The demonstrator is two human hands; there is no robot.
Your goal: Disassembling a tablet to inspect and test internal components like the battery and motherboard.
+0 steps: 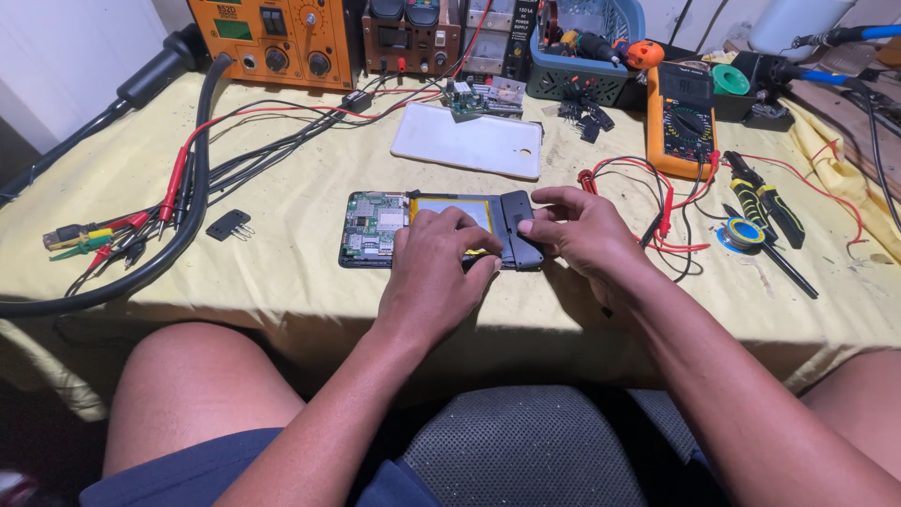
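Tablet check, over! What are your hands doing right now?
Left hand flat on the opened tablet, over its battery. Right hand pinching the black end piece. White back cover lies behind; red wires just right.

Single view, worn on the head, looking steeply down and forward from close above the lap. Near enough to fill the lower frame with forearms and thighs; farther off, the yellow-covered tabletop [282, 202] reaching back to the bench instruments [272, 39] along the top edge.

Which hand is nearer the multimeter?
Right. The right hand sits just left of and below the multimeter; the left hand lies farther left, on the opened tablet.
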